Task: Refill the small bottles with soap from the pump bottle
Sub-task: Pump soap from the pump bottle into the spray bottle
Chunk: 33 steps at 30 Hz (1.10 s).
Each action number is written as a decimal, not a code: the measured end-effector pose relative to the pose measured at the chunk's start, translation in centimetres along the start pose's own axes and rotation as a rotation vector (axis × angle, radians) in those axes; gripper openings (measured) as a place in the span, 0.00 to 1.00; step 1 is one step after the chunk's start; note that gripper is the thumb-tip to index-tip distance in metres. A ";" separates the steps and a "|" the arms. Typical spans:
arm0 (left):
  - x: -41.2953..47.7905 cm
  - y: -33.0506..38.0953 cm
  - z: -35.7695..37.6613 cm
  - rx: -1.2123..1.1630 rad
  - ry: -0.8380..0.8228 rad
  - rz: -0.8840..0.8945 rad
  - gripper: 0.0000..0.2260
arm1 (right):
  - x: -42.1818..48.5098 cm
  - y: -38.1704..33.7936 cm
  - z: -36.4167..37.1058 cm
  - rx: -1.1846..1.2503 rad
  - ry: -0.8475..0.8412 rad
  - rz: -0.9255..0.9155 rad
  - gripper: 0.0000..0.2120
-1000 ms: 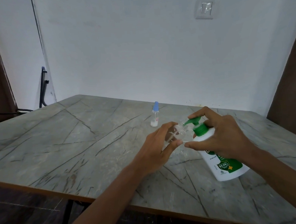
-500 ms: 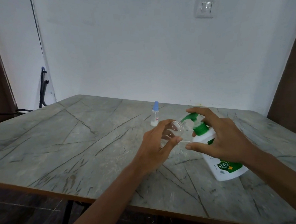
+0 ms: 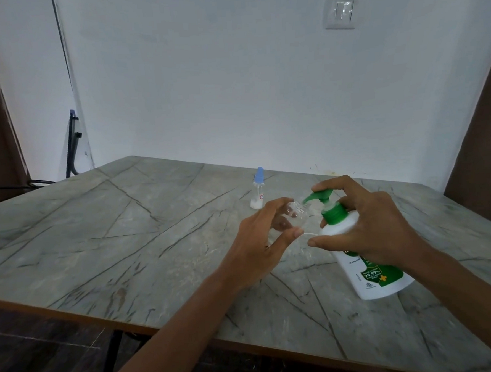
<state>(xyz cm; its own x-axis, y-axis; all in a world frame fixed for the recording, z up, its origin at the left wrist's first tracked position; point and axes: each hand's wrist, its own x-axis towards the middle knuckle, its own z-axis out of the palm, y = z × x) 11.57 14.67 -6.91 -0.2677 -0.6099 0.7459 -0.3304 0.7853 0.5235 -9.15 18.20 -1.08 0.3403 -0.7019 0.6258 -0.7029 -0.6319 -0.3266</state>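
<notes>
Small clear bottle (image 3: 298, 214) tilted, mouth at the green nozzle (image 3: 309, 198), pinched between left hand (image 3: 259, 249) thumb and fingers; pump bottle (image 3: 369, 277) tilted, right hand (image 3: 377, 229) curled round it, forefinger atop pump; blue-capped bottle (image 3: 257, 189) upright on table (image 3: 126, 236) beyond

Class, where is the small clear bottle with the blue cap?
Head view, near centre: the small clear blue-capped bottle stands upright on the grey marble-patterned table, just beyond the left hand, apart from it.
</notes>
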 end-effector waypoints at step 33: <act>-0.1 0.5 0.0 0.014 -0.008 -0.009 0.20 | -0.2 -0.1 0.2 0.004 0.017 -0.039 0.34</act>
<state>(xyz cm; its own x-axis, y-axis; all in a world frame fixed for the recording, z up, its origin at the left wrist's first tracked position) 11.43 15.13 -6.77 -0.2723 -0.6176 0.7379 -0.3453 0.7785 0.5241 -9.03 18.31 -1.31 0.3569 -0.6707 0.6502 -0.6867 -0.6602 -0.3041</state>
